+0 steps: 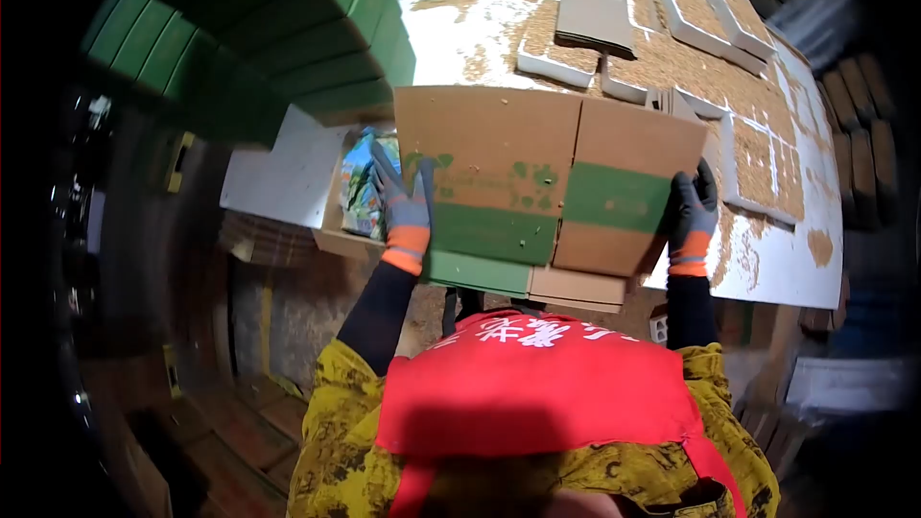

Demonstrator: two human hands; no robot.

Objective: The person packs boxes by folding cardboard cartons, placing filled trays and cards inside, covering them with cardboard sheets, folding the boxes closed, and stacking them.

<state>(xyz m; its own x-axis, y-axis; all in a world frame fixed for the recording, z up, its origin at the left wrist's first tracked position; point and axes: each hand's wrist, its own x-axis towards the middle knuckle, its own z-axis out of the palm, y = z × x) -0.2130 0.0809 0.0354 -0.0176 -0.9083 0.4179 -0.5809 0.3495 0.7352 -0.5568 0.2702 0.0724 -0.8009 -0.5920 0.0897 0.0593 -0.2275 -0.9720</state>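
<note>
A brown cardboard box (499, 139) with a green printed band, folded flat, is held up in front of me over the table edge. My left hand (408, 206), in a grey glove with an orange cuff, grips its left edge, thumb on the near face and fingers at the side. Around the right edge my right hand (693, 211) is closed, in the same kind of glove; some of its fingers are hidden. Just left of my left hand, colourful printed bags (361, 194) sit in an open carton (331, 235), partly covered by my hand.
Green boxes (326, 24) are stacked high at the left. On the white table (806, 273), shallow white trays (763, 206) hold brown grain-like material, some of it spilled. A flat cardboard piece (595, 19) lies over the trays. Brown packs (857, 149) are stacked at the right.
</note>
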